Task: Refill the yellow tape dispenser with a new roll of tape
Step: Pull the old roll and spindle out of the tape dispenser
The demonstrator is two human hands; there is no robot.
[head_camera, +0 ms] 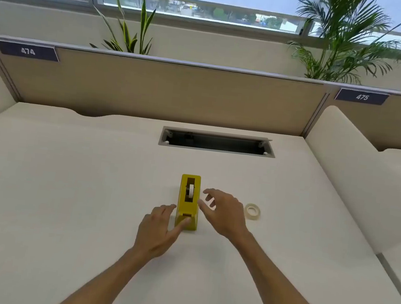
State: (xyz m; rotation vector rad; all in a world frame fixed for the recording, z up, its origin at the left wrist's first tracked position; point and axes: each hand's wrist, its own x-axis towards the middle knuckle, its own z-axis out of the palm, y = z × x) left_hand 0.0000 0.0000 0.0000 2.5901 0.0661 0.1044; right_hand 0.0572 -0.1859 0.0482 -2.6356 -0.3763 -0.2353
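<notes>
The yellow tape dispenser point(188, 201) stands lengthwise on the white desk point(65, 186), its cutter end nearest me. A thin white roll or core point(191, 191) sits in its slot. My left hand point(158, 229) lies at the dispenser's near left corner, thumb resting on the near end, fingers spread. My right hand point(223, 213) hovers just right of the dispenser with fingers apart, holding nothing; its fingertips are close to the dispenser's right side. A new roll of pale tape point(252, 211) lies flat on the desk right of my right hand.
An open cable slot point(216, 142) is set in the desk behind the dispenser. A beige partition point(161, 90) with labels 474 and 475 closes the back. A curved white divider point(357, 169) bounds the right side. Plants stand behind the partition.
</notes>
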